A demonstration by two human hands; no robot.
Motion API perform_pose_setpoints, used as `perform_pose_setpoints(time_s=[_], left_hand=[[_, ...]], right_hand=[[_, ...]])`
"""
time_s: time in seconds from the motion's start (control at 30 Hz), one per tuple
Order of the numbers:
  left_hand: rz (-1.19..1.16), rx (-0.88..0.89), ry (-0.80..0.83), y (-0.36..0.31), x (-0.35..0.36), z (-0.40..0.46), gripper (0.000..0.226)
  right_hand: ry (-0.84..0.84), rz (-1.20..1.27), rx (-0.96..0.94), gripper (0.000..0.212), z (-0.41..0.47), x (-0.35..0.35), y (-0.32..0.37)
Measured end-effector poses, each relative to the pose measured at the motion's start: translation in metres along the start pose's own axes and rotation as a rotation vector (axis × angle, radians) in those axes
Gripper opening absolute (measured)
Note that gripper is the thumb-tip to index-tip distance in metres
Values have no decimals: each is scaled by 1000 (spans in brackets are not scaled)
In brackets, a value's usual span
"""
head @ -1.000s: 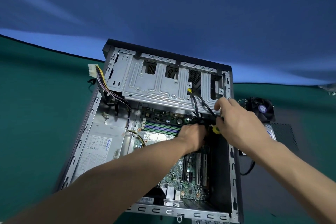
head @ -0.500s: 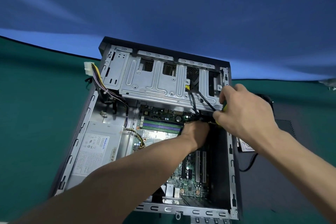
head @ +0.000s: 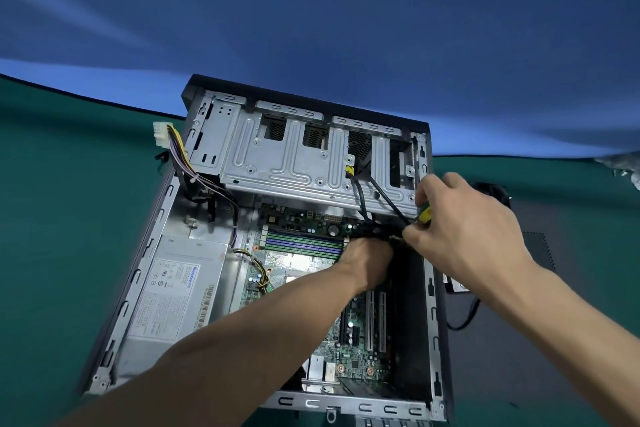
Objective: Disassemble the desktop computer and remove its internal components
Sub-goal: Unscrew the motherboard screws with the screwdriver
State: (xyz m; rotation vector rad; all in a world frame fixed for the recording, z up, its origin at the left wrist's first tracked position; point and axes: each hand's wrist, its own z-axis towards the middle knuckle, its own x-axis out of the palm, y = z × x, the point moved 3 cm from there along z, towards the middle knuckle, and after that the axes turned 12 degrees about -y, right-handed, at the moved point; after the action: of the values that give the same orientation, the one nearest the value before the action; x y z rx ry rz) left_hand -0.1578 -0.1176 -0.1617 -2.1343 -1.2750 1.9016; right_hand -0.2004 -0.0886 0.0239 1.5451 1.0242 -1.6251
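Observation:
An open desktop computer case (head: 437, 340) lies on its side on a green mat. Inside it I see the green motherboard (head: 360, 340), the grey power supply (head: 173, 291) at the left and the metal drive cage (head: 294, 163) at the far end. My left hand (head: 369, 262) reaches down into the case and is closed on black cables (head: 363, 198) near the motherboard's far right corner. My right hand (head: 464, 222) hovers over the case's right edge, gripping a yellow and green screwdriver (head: 424, 213) whose tip points into the same corner.
A white power connector (head: 160, 134) with yellow and purple wires hangs over the case's left wall. Right of the case lie a black mesh panel (head: 540, 250), a black cable (head: 464, 321) and a partly hidden black part (head: 491, 189). A blue backdrop stands behind.
My right hand moved up and right along the case's right edge, covering the fan beside the case. The left hand stayed on the cables. The camera view shifted slightly.

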Motion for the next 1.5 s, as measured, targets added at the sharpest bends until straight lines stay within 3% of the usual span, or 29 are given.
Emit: perform_pose_setpoints(time_s=[0.3,0.8,0.97,1.07,1.23,1.33,1.47,1.5], left_hand=[[127,19,-30,-14,-7,-7,28],[483,357,-33,-24,5,-1,33],[271,230,-39,-15,4,-6,25],[1,51,-60,-1,-4,-12,20],[-210,-64,-73,19,-23,-33,26],[-373,-137,-72,25,-44,-47,26],[-672,-277,-55,22,-67,-68,21],[-707,-288,-59,20,-71,-73,22]], right_hand=[[-17,6,-40,25,-9,1,3],[-39,1,-103,27,-12,7,11],[-44,-3,-82,23,-10,5,6],[-27,16,-55,25,-10,1,-2],[206,-69,-33,38,-21,10,-22],[271,-206,-99,32,-33,27,-26],[319,-17,79,16,-45,46,-38],[303,47,126,21,-49,48,-41]])
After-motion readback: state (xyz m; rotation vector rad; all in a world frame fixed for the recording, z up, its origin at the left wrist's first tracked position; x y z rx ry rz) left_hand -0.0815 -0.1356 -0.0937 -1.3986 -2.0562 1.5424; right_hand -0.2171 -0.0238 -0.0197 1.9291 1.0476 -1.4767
